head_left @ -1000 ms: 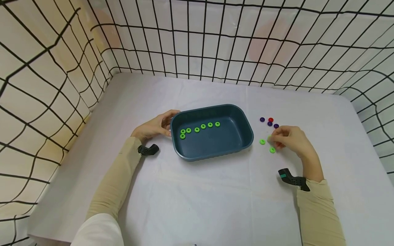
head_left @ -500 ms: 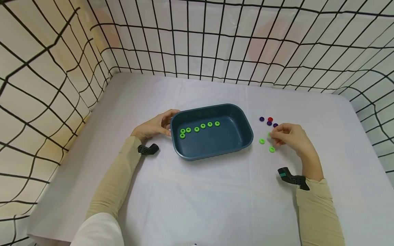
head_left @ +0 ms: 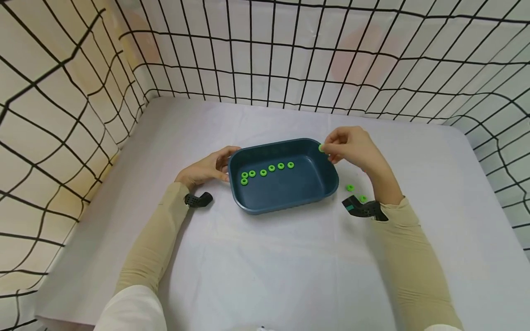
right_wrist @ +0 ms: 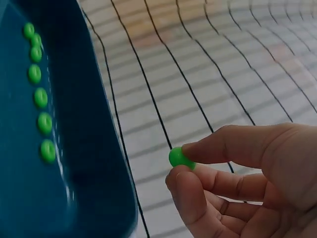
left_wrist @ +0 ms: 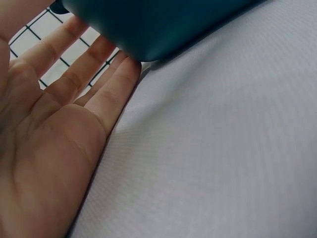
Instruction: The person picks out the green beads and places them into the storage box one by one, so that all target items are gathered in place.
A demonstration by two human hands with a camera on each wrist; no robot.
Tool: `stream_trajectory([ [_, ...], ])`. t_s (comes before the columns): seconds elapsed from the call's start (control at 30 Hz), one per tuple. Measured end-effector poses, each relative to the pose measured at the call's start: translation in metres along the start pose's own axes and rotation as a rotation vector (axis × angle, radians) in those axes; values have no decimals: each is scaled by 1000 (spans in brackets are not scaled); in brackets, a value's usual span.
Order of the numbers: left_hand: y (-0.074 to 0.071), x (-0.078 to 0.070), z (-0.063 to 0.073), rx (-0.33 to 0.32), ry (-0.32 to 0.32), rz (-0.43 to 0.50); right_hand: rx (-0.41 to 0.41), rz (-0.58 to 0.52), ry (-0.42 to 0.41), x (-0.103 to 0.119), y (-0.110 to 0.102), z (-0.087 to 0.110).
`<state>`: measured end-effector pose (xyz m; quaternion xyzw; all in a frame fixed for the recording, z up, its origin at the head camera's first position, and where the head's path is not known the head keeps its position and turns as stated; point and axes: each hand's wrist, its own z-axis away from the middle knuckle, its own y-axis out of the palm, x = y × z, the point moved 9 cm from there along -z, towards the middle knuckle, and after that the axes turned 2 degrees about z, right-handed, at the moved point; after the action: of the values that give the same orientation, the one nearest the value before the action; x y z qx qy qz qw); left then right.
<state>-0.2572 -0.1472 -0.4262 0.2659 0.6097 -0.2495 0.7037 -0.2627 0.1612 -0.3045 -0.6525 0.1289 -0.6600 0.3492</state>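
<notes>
A dark teal plastic bin (head_left: 290, 195) sits on the white-covered table. Several green ring-shaped beads (head_left: 271, 168) lie inside it, mostly in a slanting row. My left hand (head_left: 204, 169) touches the bin's left end, its fingers fairly straight in the left wrist view. At the bin's far right corner, my right hand (head_left: 352, 147) pinches a single green bead (right_wrist: 181, 157) between thumb and fingertips. Two more green beads (head_left: 350, 187) rest on the table to the right of the bin, one partly behind the wrist camera. A red bit shows under the right hand, which hides that spot.
Black netting (head_left: 273, 59) rises behind the table and along both sides. White cloth (head_left: 265, 266) covers the tabletop. Black wrist cameras (head_left: 198, 200) stick out from both forearms.
My right hand has lifted a green bead off the table and carried it left and away from me to the bin's far right corner. My left hand stays put.
</notes>
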Motion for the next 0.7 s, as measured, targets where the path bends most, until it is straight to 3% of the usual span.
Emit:
stream_trajectory([
  [0.13, 0, -1, 0, 8, 12, -4, 77, 32, -51, 31, 24, -19],
  [0.37, 1, -4, -3, 35, 46, -13, 191, 84, -68, 51, 66, -41],
  [0.7, 1, -4, -2, 38, 36, 18, 488, 399, -151, 81, 151, -53],
])
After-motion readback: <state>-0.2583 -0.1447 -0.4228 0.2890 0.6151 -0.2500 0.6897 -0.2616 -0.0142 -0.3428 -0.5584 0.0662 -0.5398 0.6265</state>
